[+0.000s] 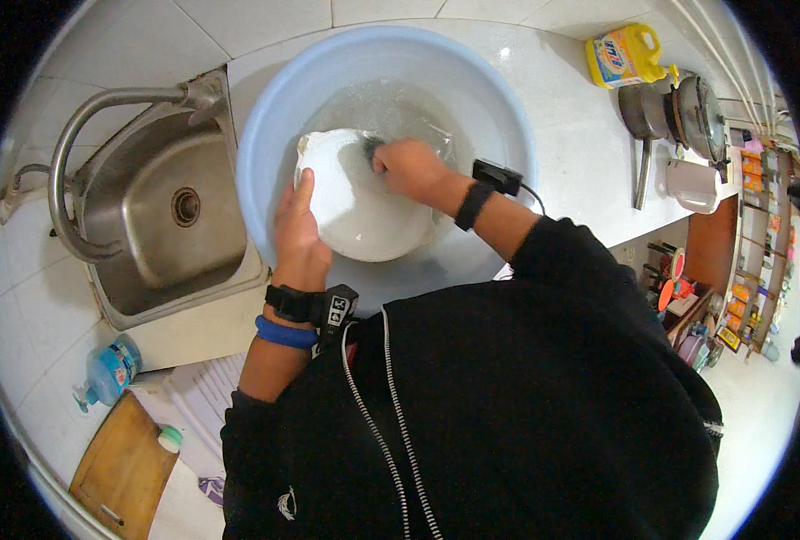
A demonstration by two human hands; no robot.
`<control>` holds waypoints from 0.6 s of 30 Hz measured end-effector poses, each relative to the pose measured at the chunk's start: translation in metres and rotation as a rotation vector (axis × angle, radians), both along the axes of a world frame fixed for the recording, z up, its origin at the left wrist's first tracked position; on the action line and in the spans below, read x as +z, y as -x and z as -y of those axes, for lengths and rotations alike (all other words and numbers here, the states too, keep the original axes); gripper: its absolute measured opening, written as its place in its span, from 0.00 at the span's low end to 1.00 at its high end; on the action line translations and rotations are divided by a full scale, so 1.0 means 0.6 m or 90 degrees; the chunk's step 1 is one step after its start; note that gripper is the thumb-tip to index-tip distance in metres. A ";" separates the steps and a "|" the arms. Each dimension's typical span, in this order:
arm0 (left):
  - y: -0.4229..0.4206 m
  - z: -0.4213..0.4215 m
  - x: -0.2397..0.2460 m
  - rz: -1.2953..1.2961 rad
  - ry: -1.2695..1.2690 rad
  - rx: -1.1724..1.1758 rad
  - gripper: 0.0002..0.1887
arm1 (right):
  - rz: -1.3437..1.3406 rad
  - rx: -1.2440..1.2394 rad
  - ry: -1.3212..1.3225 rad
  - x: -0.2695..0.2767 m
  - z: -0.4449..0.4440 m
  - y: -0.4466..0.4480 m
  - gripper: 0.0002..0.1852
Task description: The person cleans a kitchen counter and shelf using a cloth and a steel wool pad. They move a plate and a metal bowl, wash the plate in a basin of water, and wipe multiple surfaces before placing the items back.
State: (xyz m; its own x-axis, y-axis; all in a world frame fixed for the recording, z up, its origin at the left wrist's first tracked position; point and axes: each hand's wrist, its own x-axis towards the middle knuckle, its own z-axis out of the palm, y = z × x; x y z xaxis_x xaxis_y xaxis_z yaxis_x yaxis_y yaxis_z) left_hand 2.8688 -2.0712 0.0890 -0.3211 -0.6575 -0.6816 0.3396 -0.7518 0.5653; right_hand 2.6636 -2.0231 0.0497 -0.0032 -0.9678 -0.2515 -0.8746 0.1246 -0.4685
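A large light-blue plastic basin [272,81] stands on the counter in front of me, with water [386,101] in its bottom. Inside its rim, my left hand [299,219] grips the left edge of a white dish [373,223], thumb on top. The dish is tilted within the basin, and part of its far side meets the water. My right hand [410,169] closes around a dark scrubber [373,152], pressed to the dish's upper surface. Most of the scrubber is hidden by my fingers, so its exact kind is unclear.
Left of the basin is a stainless steel sink [164,202] under a curved faucet [103,101]. At the right stand a yellow detergent jug [619,57], a saucepan [643,115], a lidded pot [700,118] and a white pitcher [693,185]. A blue pump bottle [113,371] sits lower left.
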 end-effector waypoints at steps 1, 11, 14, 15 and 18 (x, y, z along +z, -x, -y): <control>0.001 -0.001 0.001 -0.012 0.000 0.005 0.29 | -0.035 0.033 -0.074 0.010 -0.024 0.002 0.07; -0.004 0.003 -0.013 0.020 0.026 -0.050 0.29 | 0.360 0.005 0.162 0.070 -0.011 -0.140 0.06; -0.002 0.000 -0.014 0.029 0.034 -0.011 0.27 | 0.182 -0.026 0.188 0.033 0.043 -0.103 0.06; -0.002 -0.002 -0.012 0.049 0.026 -0.015 0.27 | 0.107 -0.054 0.196 0.021 0.054 -0.083 0.06; 0.001 -0.001 -0.005 0.064 0.029 -0.008 0.27 | -0.036 -0.006 0.107 0.015 0.010 -0.022 0.07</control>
State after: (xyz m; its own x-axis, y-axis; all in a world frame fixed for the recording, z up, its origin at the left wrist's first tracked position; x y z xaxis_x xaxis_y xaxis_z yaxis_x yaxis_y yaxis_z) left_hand 2.8679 -2.0705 0.0863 -0.2611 -0.6847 -0.6805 0.2701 -0.7286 0.6294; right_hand 2.6766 -2.0294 0.0586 -0.0215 -0.9962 -0.0848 -0.8994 0.0563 -0.4334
